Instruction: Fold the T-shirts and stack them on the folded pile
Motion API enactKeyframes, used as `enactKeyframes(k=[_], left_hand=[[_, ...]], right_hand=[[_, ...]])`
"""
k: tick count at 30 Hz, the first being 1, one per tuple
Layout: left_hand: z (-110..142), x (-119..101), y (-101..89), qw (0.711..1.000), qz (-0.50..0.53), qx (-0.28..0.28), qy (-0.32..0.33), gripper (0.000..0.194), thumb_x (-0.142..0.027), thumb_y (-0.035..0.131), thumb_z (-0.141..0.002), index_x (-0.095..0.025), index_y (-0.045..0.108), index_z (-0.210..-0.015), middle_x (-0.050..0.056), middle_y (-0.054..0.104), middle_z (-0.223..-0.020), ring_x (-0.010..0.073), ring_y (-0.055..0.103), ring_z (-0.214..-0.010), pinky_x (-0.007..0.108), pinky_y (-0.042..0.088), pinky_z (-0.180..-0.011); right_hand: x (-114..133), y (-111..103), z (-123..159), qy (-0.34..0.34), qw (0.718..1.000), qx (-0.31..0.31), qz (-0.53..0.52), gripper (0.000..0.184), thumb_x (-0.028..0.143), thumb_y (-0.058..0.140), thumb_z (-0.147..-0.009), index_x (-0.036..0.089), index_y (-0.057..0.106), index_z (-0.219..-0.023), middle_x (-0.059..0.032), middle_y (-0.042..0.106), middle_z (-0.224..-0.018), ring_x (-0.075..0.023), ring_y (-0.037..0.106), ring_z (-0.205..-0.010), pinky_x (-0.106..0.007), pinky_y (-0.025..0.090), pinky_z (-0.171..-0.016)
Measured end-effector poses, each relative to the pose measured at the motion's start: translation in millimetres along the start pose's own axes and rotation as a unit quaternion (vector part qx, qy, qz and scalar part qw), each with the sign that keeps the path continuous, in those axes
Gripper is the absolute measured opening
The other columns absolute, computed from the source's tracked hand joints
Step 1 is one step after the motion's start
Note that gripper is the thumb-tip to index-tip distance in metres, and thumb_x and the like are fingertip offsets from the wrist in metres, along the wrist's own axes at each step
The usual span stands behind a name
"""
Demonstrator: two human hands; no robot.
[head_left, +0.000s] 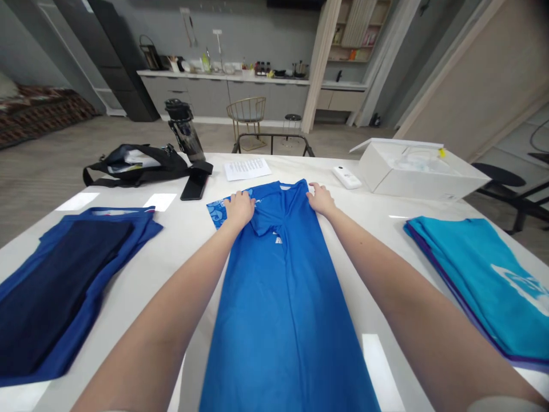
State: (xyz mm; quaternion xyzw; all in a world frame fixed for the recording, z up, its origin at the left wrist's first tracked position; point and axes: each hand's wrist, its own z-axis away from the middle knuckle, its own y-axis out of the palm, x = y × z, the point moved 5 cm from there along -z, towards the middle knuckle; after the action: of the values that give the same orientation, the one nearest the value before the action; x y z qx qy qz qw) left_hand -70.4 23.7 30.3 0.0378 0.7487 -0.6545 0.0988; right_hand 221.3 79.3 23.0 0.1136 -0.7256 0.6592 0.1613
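Observation:
A bright blue T-shirt (274, 297) lies lengthwise on the white table in front of me, one side folded over toward its middle. Its collar end points away from me. A patterned sleeve (217, 214) sticks out at the left of the shoulder. My left hand (240, 209) rests on that sleeve area with fingers spread on the cloth. At the other shoulder, my right hand (321, 199) has its fingertips closed on the folded edge. Small white print shows on the chest, partly covered by the fold.
Folded dark blue clothes (64, 286) lie at left, turquoise and purple ones (480, 280) at right. Farther back are a black bag (137, 163), bottle (185, 129), phone (195, 184), paper sheet (247, 169), white remote-like device (346, 177) and open white box (412, 177).

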Motion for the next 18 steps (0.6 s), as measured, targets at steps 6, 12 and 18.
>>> enactKeyframes(k=[6, 12, 18], left_hand=[[-14, 6, 14.9, 0.999, -0.040, -0.012, 0.011, 0.045, -0.048, 0.047, -0.101, -0.013, 0.063, -0.124, 0.023, 0.061, -0.131, 0.0393, 0.053, -0.124, 0.052, 0.041, -0.101], [-22, 8, 17.3, 0.999, -0.023, 0.024, 0.029, 0.039, -0.044, 0.041, -0.105, -0.014, 0.063, -0.117, 0.021, 0.066, -0.125, 0.0369, 0.058, -0.121, 0.049, 0.041, -0.099], [-31, 16, 12.3, 1.000, 0.022, 0.008, 0.014, 0.034, -0.042, 0.037, -0.106, -0.018, 0.058, -0.120, 0.014, 0.072, -0.111, 0.0305, 0.066, -0.108, 0.045, 0.041, -0.098]], right_hand=[[-4, 14, -56, 0.089, 0.995, -0.035, -0.006, 0.054, 0.052, 0.051, -0.099, 0.020, 0.058, -0.141, -0.0212, 0.054, -0.144, -0.0388, 0.053, -0.129, -0.060, 0.044, -0.104], [-11, 27, -65, 0.122, 0.991, -0.047, -0.028, 0.025, 0.038, 0.055, -0.094, 0.021, 0.071, -0.102, -0.0143, 0.071, -0.111, -0.0326, 0.065, -0.107, -0.050, 0.049, -0.095], [-17, 26, -55, 0.107, 0.991, -0.082, -0.001, 0.024, 0.034, 0.049, -0.097, 0.020, 0.066, -0.106, -0.0164, 0.066, -0.118, -0.0338, 0.059, -0.112, -0.052, 0.045, -0.096]])
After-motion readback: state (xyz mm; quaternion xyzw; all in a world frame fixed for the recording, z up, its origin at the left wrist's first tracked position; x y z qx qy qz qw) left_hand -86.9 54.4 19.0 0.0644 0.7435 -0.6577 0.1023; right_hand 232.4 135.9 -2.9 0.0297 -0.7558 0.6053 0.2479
